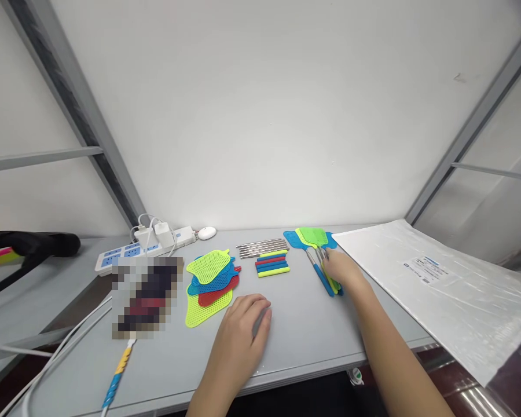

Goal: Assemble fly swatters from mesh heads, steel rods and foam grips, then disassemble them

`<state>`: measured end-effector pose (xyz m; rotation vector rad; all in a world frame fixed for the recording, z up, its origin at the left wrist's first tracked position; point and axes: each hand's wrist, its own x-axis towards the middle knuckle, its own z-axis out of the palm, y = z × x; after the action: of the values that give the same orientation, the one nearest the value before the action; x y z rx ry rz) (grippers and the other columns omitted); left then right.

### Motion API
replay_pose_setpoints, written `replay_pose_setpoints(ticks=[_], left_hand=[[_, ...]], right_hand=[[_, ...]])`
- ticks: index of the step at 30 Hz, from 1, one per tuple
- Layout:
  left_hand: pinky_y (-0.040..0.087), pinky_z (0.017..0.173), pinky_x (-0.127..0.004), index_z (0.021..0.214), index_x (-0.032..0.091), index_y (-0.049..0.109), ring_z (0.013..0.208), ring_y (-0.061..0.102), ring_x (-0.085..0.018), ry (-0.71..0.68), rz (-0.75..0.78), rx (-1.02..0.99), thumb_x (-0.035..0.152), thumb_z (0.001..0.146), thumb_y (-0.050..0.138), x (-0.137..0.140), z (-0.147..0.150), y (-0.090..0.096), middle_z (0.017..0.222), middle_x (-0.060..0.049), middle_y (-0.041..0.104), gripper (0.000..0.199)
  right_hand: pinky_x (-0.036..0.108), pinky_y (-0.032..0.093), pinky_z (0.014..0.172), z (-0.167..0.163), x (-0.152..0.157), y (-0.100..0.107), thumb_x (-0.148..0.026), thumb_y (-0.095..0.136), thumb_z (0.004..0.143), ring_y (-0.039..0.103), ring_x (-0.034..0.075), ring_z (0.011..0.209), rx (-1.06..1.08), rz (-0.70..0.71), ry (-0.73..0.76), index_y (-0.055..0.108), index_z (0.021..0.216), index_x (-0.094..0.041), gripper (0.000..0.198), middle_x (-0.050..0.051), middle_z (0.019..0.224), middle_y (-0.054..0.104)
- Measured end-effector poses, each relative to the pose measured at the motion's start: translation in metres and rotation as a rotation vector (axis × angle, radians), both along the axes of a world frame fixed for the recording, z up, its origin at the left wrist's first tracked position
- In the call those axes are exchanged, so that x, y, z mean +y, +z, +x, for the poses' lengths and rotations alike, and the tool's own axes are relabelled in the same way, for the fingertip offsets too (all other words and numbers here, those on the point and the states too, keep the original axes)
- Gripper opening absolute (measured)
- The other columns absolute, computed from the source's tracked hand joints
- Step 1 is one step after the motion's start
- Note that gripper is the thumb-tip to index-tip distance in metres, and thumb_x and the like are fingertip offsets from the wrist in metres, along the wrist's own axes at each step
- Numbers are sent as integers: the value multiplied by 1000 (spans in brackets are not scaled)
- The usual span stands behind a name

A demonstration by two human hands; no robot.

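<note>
Fly swatters (315, 237), put together with metal shafts and coloured handles, lie bunched on the desk (304, 330), right under the fingertips of the right hand (339, 267) and reaching beyond it, heads toward the wall. That hand is curled over the place where shafts meet handles; its fingertips are mostly hidden, so I cannot tell whether it grips one or only touches them. The left hand (245, 325) rests palm down on the desk, fingers loosely bent and a little parted, with nothing visible in it.

Just beyond the left hand, to its left, is a stack of loose swatter heads (212, 282); ahead of it and to its right lie loose handles (271, 269), with metal rods (263, 248) behind them.

The step in hand looks like placing or picking out one finished swatter. The next move calls for a clean hold on, or release of, a single handle among close neighbours.
</note>
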<state>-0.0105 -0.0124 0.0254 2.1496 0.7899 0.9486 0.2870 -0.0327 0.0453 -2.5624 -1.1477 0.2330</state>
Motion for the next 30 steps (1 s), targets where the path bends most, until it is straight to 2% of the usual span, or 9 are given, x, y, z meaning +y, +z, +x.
replay_pose_setpoints(ticks=[4,7,9,11,14,19,30], left_hand=[[41,90,-41,96,31,75,99,59,-30,-1,-30,-44,28,83,65,2,0,-1,103,-7,70,17],[41,90,-42,94,31,76,98,59,-30,-10,-47,-60,29,81,67,2,0,-2,101,-7,71,16],[42,90,-42,96,30,74,98,59,-29,-14,1,5,31,84,64,1,0,-3,102,-6,70,16],[44,90,-42,100,29,71,100,59,-27,-18,77,120,32,90,56,1,-1,-3,106,-5,69,19],[45,91,-43,105,26,66,104,58,-25,-25,152,265,32,95,46,1,-2,-3,111,-5,66,23],[44,93,-44,107,26,63,107,56,-24,-31,176,336,34,98,42,3,-1,-4,113,-5,65,24],[43,94,-44,106,27,62,109,55,-24,-37,166,350,36,98,42,4,-3,-6,114,-4,64,23]], right_hand=[[41,51,88,5,-20,-4,-34,54,95,61,22,103,31,146,-15,57,124,-19,33,10,121,61],[35,49,81,4,-40,-15,-31,41,97,64,21,90,64,237,-73,60,124,-17,36,8,94,68],[32,48,72,1,-51,-25,-34,39,94,64,21,78,88,292,-103,61,122,-17,40,4,76,66],[31,46,67,-3,-61,-33,-39,41,91,63,21,71,105,348,-116,62,120,-17,42,1,69,62],[30,44,63,-9,-68,-39,-45,46,86,60,20,67,121,419,-114,62,120,-18,46,-1,65,58],[29,41,61,-17,-68,-37,-51,51,82,57,19,64,129,481,-79,61,121,-20,50,-3,63,55],[28,35,63,-27,-65,-34,-33,49,81,51,18,57,99,486,-18,65,110,-22,35,-5,57,47]])
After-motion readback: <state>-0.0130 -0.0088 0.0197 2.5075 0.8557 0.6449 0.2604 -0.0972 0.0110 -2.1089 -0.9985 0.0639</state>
